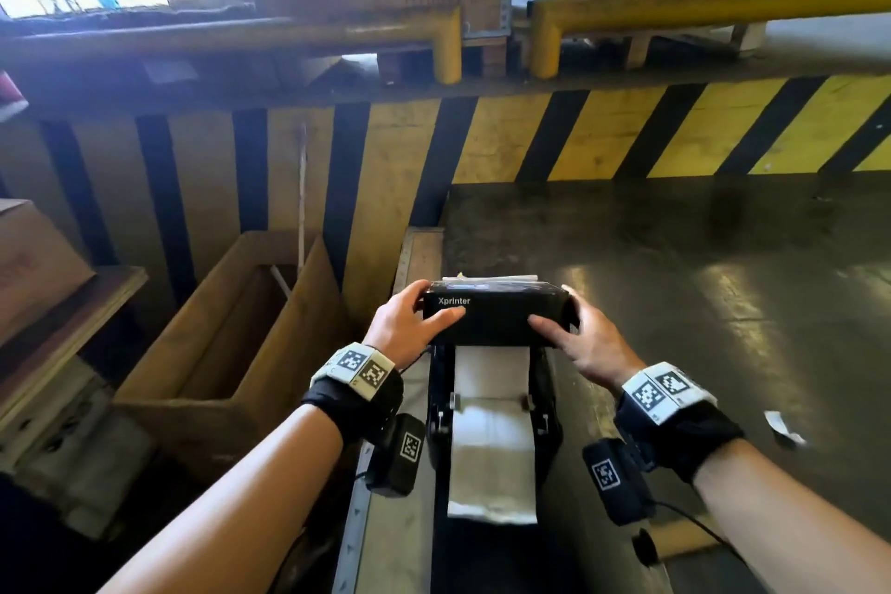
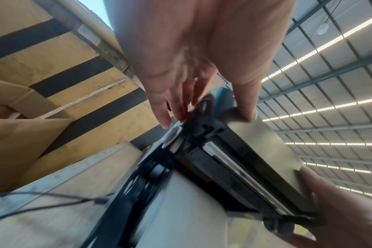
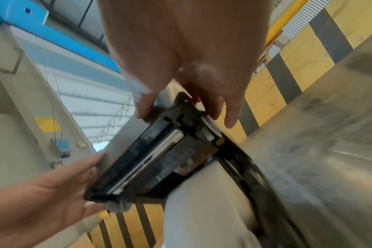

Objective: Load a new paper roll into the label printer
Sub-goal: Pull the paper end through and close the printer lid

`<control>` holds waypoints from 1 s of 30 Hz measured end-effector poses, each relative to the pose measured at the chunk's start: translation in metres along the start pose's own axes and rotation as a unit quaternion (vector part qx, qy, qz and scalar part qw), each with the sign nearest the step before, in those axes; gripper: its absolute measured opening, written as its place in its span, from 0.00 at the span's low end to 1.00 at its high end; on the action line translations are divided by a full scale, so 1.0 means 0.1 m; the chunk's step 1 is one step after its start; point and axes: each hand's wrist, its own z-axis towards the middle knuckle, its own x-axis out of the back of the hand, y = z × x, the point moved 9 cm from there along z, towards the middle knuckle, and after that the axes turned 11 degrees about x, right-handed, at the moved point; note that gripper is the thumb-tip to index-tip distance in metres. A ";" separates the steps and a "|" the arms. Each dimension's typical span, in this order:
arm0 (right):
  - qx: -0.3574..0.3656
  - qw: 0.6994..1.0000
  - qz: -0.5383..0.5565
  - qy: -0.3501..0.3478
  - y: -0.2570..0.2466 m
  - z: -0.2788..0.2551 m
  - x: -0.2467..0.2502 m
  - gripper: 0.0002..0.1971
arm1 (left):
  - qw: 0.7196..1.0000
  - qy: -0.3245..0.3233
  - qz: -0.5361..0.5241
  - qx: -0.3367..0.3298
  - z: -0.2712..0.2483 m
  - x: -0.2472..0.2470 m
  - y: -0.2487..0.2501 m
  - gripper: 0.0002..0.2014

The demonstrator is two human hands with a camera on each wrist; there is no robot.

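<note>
A black label printer stands on a narrow bench, its lid marked Xprinter raised. My left hand grips the lid's left end, thumb on top and fingers down the side. My right hand grips the right end the same way. White label paper runs from under the lid through the open body and hangs toward me. Seen from the left wrist, the lid's underside shows a shiny bar. The right wrist view shows that underside above the paper.
An open cardboard box stands left of the bench. A yellow and black striped wall with yellow rails rises behind. A dark floor spreads right, with a paper scrap on it. Thin black cables trail off the wrist cameras.
</note>
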 end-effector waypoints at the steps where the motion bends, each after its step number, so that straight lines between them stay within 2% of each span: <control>1: 0.008 1.000 -0.011 -0.009 0.02 -0.09 -0.04 0.44 | 1.000 -0.003 0.013 -0.003 -0.09 -0.04 -0.04 0.29; 5: 0.046 0.998 -0.025 -0.030 -0.06 -0.43 -0.15 0.45 | 1.000 -0.028 0.003 -0.004 -0.37 -0.19 -0.19 0.32; 8: 0.081 0.996 -0.018 -0.037 -0.11 -0.63 -0.24 0.57 | 0.999 -0.052 -0.001 -0.003 -0.50 -0.31 -0.34 0.36; 9: 0.079 0.996 -0.016 -0.046 -0.08 -0.67 -0.27 0.57 | 0.999 -0.054 0.005 -0.001 -0.53 -0.35 -0.39 0.37; 13: 0.065 0.994 -0.034 -0.080 0.02 -0.77 -0.39 0.43 | 0.997 -0.077 0.011 0.018 -0.59 -0.44 -0.51 0.41; 15: 0.045 0.995 -0.035 -0.079 0.08 -0.75 -0.36 0.41 | 0.996 -0.091 0.002 0.020 -0.57 -0.46 -0.52 0.40; 22: 0.008 0.996 0.020 -0.088 0.21 -0.59 -0.44 0.43 | 0.991 -0.125 -0.043 0.015 -0.43 -0.62 -0.63 0.39; 27: -0.008 0.995 0.034 -0.092 0.35 -0.67 -0.54 0.49 | 0.986 -0.144 -0.076 0.024 -0.40 -0.79 -0.90 0.45; 30: -0.016 0.995 0.040 -0.091 0.37 -0.67 -0.55 0.48 | 0.985 -0.145 -0.093 0.023 -0.37 -0.81 -0.93 0.41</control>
